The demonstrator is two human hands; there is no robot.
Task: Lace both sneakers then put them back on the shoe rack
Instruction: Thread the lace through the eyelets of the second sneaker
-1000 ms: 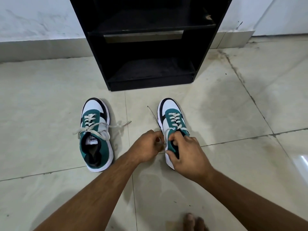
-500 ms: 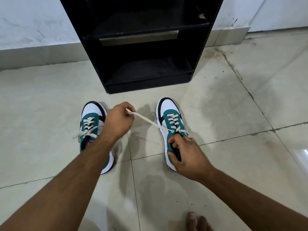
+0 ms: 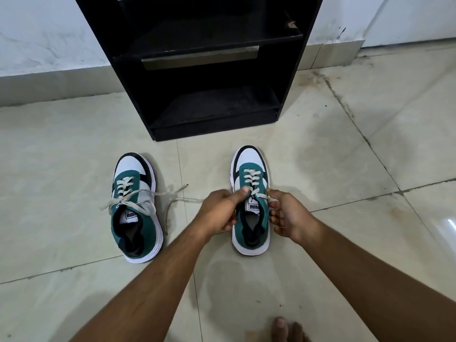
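Two teal, white and black sneakers stand on the tiled floor, toes toward the black shoe rack (image 3: 288, 77). The left sneaker (image 3: 134, 174) has loose lace ends spread over its sides and the floor. Both hands are at the right sneaker (image 3: 249, 156). My left hand (image 3: 218, 211) grips its left side, thumb on the upper lacing, and a lace (image 3: 183, 200) trails left from this hand across the floor. On the shoe's right side, my right hand (image 3: 288, 215) pinches the other lace end at the top eyelet.
The rack's lower shelves (image 3: 217, 107) are dark and hold nothing visible. A white wall with a tiled skirting (image 3: 49, 80) runs behind the rack. My bare toes (image 3: 283, 329) show at the bottom edge. Tile floor lies all around the shoes.
My left hand, which had pulled the lace out to the left, has come back to the right sneaker's side. My right hand shifted from the shoe's opening to its right side.
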